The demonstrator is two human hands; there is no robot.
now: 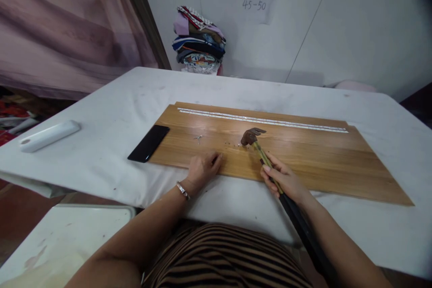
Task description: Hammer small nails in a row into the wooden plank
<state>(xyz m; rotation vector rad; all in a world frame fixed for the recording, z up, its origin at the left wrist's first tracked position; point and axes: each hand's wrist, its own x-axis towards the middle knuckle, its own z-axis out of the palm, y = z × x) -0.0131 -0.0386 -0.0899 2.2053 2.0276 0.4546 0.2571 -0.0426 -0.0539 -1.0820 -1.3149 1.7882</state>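
Hammer (259, 150) in your right hand (285, 182), grip closed round handle, head resting on board (303, 157) near its middle. Left hand (202, 168) flat and open, holding nothing, fingers on board's near edge. Dark specks (232, 145) just beside head, too small to tell if driven; loose metal bits (198, 137) further left, so work looks early. Strip (263, 120) lines far edge. Phone (148, 143) touches board's left end; your room lies rightward. Table (118, 94) edge close to you.

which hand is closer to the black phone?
Left. The left hand rests on the board at its near edge, just right of the phone. The right hand is farther right, gripping the hammer.
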